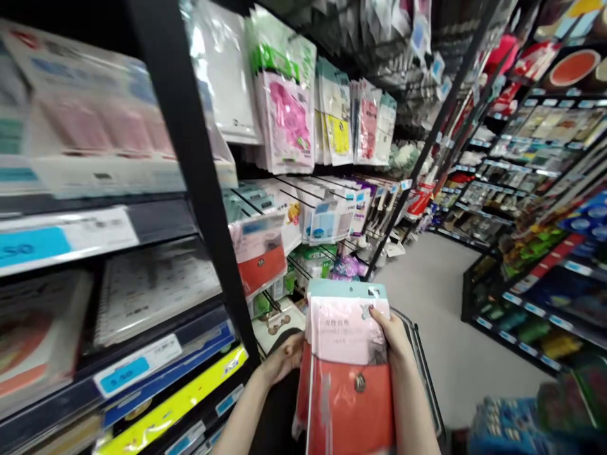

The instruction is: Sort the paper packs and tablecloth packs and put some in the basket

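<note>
Red and pink plastic-wrapped packets [348, 385] stood in a stack low in the centre of our view, between our two hands and in front of the hanging rack. Our right hand [396, 335] grasped them along the right side, its thumb laid over the front near the upper corner. Our left hand [287, 354] met the left edge with bent fingers; some fingertips were hidden, so we could not tell whether it gripped.

On the front packet we saw a line of dark Chinese characters across the pink band, the character 性 among them, with smaller print beneath too blurred for us to read. A round dark badge [360, 382] on the red part seemed to carry the number 10. We saw a similar pink-and-red packet [260, 253] hanging on the rack, with a like badge.

To our left, the lower price label [137, 365] appeared to read 5.50 on blue, while the upper price label [69, 240] ended in 50, its start cut off by the frame. Higher up hung a green-and-pink packet [289, 114] whose lettering we could not make out. Below the upper label we noticed a spiral-bound notebook [156, 294], its small print blurred.
</note>
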Action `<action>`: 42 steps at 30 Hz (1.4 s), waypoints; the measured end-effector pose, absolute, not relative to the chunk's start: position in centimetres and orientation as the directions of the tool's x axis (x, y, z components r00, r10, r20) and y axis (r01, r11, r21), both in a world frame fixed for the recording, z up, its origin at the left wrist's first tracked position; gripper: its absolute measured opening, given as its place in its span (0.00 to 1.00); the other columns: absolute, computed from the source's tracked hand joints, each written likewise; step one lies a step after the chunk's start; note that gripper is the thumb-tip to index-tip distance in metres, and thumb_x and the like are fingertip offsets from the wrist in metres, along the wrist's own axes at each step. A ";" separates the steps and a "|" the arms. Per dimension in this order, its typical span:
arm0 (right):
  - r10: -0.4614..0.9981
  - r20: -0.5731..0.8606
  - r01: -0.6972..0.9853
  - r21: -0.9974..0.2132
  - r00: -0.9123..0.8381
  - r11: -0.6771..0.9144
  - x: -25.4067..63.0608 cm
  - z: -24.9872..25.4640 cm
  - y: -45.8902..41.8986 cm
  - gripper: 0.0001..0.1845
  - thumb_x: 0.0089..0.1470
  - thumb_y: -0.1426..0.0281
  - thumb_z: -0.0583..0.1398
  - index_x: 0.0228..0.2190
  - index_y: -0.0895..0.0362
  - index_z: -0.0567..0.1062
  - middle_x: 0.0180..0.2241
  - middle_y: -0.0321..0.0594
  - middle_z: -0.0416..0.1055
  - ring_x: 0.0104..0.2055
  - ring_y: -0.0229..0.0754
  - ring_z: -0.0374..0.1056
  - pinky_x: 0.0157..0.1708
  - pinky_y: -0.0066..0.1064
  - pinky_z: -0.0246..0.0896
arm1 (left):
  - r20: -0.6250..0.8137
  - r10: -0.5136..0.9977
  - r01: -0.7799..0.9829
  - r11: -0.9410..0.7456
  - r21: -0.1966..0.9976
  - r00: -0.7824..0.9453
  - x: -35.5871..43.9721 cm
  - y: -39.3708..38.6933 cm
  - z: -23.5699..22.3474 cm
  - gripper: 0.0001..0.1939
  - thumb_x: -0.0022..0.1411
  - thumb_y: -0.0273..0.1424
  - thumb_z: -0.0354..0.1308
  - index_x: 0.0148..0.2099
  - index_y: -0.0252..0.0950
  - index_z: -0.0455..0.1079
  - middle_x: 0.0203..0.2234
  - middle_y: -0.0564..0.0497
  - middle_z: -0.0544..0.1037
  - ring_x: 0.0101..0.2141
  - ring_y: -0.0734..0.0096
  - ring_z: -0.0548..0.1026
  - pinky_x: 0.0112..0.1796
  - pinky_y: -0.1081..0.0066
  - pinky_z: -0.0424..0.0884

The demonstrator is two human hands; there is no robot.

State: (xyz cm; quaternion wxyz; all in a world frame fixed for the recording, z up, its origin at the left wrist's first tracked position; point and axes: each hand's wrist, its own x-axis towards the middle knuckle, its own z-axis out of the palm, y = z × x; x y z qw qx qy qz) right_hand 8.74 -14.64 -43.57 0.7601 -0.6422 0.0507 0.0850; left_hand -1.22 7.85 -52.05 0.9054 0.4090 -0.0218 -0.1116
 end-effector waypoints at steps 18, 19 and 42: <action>0.215 -0.143 -0.181 -0.969 0.966 0.169 4.7 -59.7 -16.1 0.27 0.42 0.62 0.61 0.46 0.53 0.63 0.44 0.41 0.68 0.45 0.47 0.64 0.43 0.37 0.60 | -0.266 0.173 0.127 0.559 0.819 0.948 2.6 3.8 -58.7 0.27 0.39 0.23 0.61 0.46 0.35 0.62 0.34 0.49 0.74 0.33 0.65 0.73 0.36 0.68 0.67; 0.224 -0.135 -0.175 -0.970 0.965 0.169 4.6 -59.9 -16.0 0.28 0.42 0.62 0.61 0.46 0.53 0.62 0.44 0.41 0.68 0.45 0.47 0.64 0.43 0.37 0.60 | -0.272 0.169 0.134 0.561 0.817 0.947 2.5 3.9 -58.9 0.27 0.40 0.23 0.61 0.46 0.35 0.62 0.35 0.49 0.74 0.33 0.65 0.73 0.36 0.68 0.67; 0.188 -0.113 -0.138 -0.983 0.976 0.125 5.2 -61.5 -15.6 0.29 0.41 0.63 0.62 0.46 0.54 0.63 0.43 0.43 0.68 0.43 0.47 0.65 0.43 0.37 0.60 | -0.353 0.164 0.170 0.646 0.744 0.921 1.8 4.1 -58.9 0.27 0.43 0.28 0.61 0.48 0.35 0.63 0.34 0.49 0.75 0.32 0.62 0.74 0.37 0.64 0.67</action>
